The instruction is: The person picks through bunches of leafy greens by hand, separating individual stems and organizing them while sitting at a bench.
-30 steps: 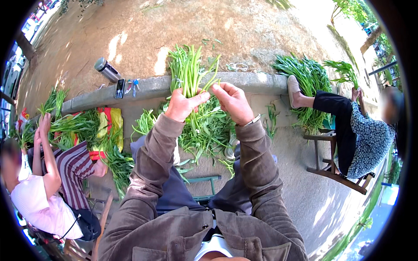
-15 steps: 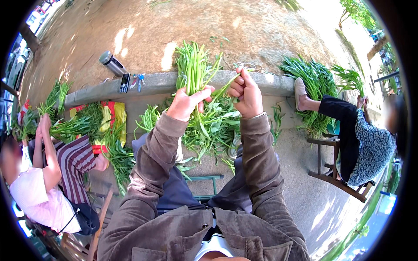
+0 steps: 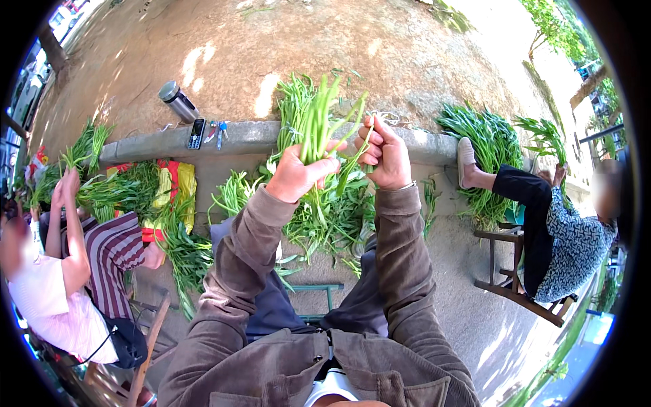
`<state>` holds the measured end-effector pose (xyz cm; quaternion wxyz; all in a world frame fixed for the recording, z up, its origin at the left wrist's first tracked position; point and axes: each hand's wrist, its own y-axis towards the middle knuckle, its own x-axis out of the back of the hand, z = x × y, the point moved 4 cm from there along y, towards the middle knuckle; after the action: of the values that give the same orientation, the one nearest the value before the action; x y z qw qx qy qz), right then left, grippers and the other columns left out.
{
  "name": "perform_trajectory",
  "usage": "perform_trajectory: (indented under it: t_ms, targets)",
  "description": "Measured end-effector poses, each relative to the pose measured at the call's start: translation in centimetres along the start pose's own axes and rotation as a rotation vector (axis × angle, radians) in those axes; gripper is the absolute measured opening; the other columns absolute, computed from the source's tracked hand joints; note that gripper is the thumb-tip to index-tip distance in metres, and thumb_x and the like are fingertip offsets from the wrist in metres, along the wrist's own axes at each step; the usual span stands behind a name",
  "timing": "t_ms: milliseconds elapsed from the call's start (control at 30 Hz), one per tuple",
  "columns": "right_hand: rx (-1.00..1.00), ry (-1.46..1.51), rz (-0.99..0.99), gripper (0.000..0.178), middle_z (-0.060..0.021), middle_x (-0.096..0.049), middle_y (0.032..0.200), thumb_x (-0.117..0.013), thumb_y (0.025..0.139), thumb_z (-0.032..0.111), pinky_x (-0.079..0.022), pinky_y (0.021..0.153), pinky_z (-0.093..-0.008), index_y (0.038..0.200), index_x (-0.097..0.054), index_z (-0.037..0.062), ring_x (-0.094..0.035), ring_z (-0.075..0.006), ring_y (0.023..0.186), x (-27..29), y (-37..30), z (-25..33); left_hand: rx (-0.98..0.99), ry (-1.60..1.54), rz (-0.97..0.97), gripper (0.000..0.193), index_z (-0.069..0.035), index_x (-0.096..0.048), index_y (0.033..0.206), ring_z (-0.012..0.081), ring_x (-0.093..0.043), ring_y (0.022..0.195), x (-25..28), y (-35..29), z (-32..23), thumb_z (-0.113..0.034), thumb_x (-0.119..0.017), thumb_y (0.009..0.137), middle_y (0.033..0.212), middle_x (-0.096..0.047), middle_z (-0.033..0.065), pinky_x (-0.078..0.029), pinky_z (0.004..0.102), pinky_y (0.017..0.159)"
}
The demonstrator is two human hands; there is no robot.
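My left hand (image 3: 298,175) is closed round a small bunch of water spinach (image 3: 317,132), its pale cut stems pointing up and away from me. Close to its right, my right hand (image 3: 388,156) pinches a single thin stalk (image 3: 357,152) between thumb and fingers. Behind the held bunch, a thicker bundle of stalks (image 3: 293,102) rests across the stone kerb (image 3: 251,136). Under both hands, a loose heap of leafy greens (image 3: 336,220) lies on the ground between my feet, partly hidden by my hands and sleeves.
A steel flask (image 3: 178,102), a mobile phone (image 3: 196,133) and keys (image 3: 222,133) stand or lie along the kerb. At left, a seated person (image 3: 61,298) handles greens beside a red-yellow sack (image 3: 182,193). At right, another seated person (image 3: 576,237) holds greens near a large pile (image 3: 485,139).
My left hand has tilted the bunch, and its stems now stand apart from the bundle behind. The stalk in my right hand has turned steeper. The person at right has lowered their greens slightly.
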<state>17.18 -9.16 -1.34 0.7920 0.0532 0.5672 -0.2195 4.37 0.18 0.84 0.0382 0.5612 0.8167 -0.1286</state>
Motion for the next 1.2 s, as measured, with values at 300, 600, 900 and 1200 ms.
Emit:
perform_trajectory:
  t_ms: [300,600,900,1200]
  targets:
    - [0.274,-0.193,-0.184,0.020,0.0058,-0.032,0.061,-0.042,0.094,0.026,-0.026,0.044,-0.0203,0.084,-0.048,0.0106,-0.027,-0.0053,0.049,0.6,-1.2,2.0,-0.054,0.130,-0.079,0.014,-0.002,-0.062,0.077,0.0054,-0.047,0.045,-0.8,0.2,1.0,-0.016,-0.064,0.079,0.057,-0.054,-0.0009,-0.036,0.0221,0.040]
    - [0.539,-0.299,-0.274,0.022,-0.0025,-0.051,0.075,-0.040,0.094,0.029,-0.045,0.067,-0.0317,0.083,-0.045,0.0100,-0.051,-0.0143,0.066,-0.7,-2.3,2.3,-0.114,0.124,-0.206,0.015,-0.001,-0.061,0.071,0.0071,-0.048,0.043,-0.6,1.0,1.4,-0.015,-0.065,0.076,0.055,-0.053,-0.0003,-0.037,0.0230,0.039]
    - [0.364,0.064,-0.121,0.023,0.0045,-0.032,0.061,-0.037,0.096,0.029,-0.035,0.051,-0.0254,0.081,-0.043,0.0120,-0.031,-0.0080,0.051,1.0,-1.6,2.3,-0.110,-0.023,-0.223,0.012,0.000,-0.062,0.075,0.0083,-0.048,0.046,-1.7,1.5,0.5,-0.012,-0.060,0.077,0.062,-0.056,0.0035,-0.038,0.0220,0.041]
    - [0.381,0.063,-0.213,0.022,0.0072,-0.028,0.054,-0.043,0.093,0.028,-0.020,0.040,-0.0205,0.077,-0.044,0.0137,-0.023,-0.0045,0.043,2.8,-2.5,4.8,-0.071,-0.063,-0.105,0.018,0.001,-0.064,0.091,0.0080,-0.050,0.050,-0.7,1.9,0.7,-0.013,-0.059,0.081,0.068,-0.060,0.0064,-0.041,0.0208,0.045]
